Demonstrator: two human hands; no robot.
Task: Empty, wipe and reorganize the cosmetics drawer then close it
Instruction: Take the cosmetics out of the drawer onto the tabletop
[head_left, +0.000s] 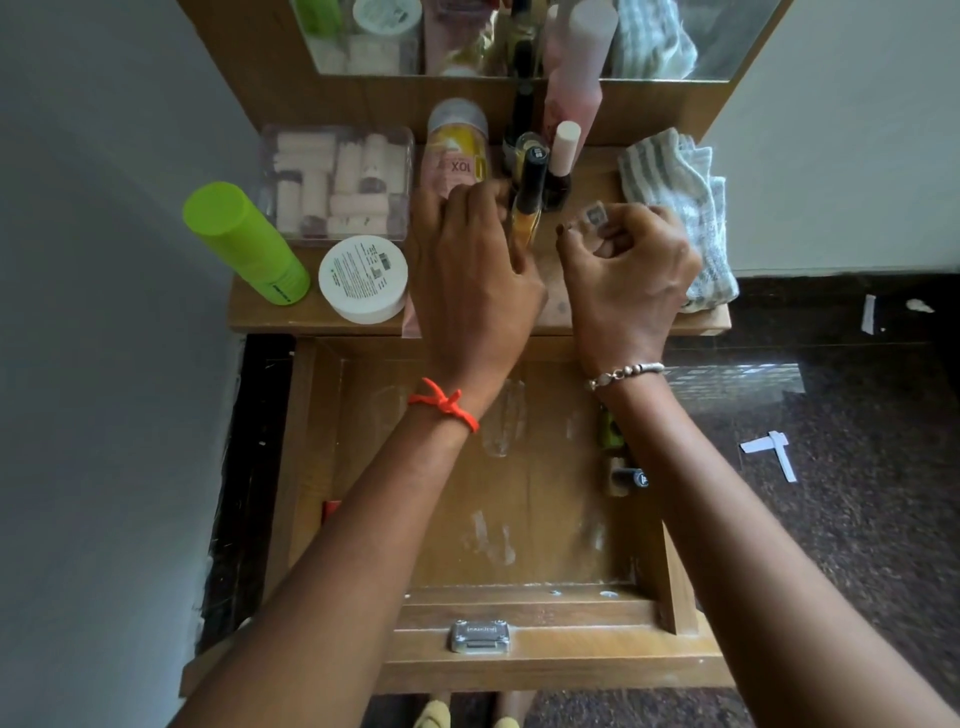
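Observation:
The wooden drawer (363, 545) is pulled out below the dresser top (291, 314), its floor smeared with white marks. A few small bottles (626, 475) lie along its right side, partly hidden by my right forearm. A small red item (330, 510) sits at its left wall. My left hand (475, 280) grips a slim amber bottle with a black cap (531, 197) on the dresser top. My right hand (631, 270) is closed around a small dark item (594, 214) pinched at the fingertips. A striped grey-white cloth (675, 192) lies on the right of the top.
On the dresser top stand a lime green bottle (241, 241), a white round jar (363, 278), a clear box of sponges (337, 182), a pink-yellow bottle (457, 145) and a cream-capped bottle (563, 150). A mirror (519, 36) rises behind. Paper scraps (771, 452) lie on the dark floor.

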